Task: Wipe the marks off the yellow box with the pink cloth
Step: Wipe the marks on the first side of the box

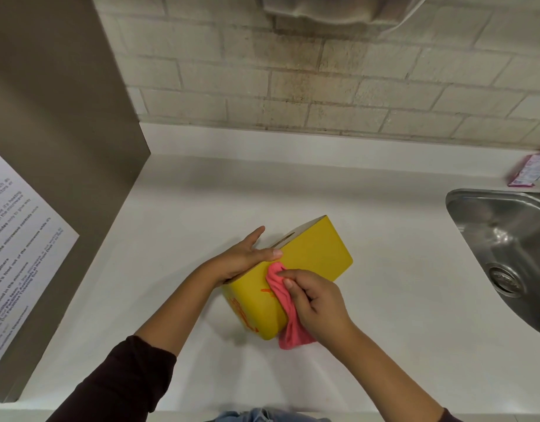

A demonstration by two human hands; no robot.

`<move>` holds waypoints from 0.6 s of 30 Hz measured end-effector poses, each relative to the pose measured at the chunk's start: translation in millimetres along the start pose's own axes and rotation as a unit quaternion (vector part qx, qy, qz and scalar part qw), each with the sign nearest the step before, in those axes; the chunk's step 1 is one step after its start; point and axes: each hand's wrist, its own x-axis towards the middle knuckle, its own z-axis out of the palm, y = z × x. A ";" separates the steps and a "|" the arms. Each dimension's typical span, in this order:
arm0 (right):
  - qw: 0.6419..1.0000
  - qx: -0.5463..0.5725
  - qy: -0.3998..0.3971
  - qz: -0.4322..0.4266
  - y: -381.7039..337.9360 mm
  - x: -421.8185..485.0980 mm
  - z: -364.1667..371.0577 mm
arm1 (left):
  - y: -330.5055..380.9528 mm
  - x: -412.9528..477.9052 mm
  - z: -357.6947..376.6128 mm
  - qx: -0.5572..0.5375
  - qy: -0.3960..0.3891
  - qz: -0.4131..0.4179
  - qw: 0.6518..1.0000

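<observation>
A yellow box stands on the white counter, tilted diagonally, with orange marks on its top face and near-left side. My left hand steadies the box at its far-left edge, thumb lying on the top face and fingers straight along the side. My right hand grips a bunched pink cloth and presses it onto the box's top face just beside an orange mark. The cloth's tail hangs off the box's near corner onto the counter.
A steel sink is sunk into the counter at the right. A small pink packet lies behind it by the brick wall. A tall grey-brown appliance side with a printed notice rises at the left.
</observation>
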 end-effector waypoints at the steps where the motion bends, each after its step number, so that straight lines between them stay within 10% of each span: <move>1: 1.000 0.004 -0.009 0.002 2.5 -0.8 -3.6 | 0.8 -0.4 0.7 0.000 -0.007 -0.002 1.000; 18: 0.998 0.043 0.024 0.047 -4.8 1.9 4.0 | 0.0 0.3 2.4 -0.004 0.007 -0.008 1.000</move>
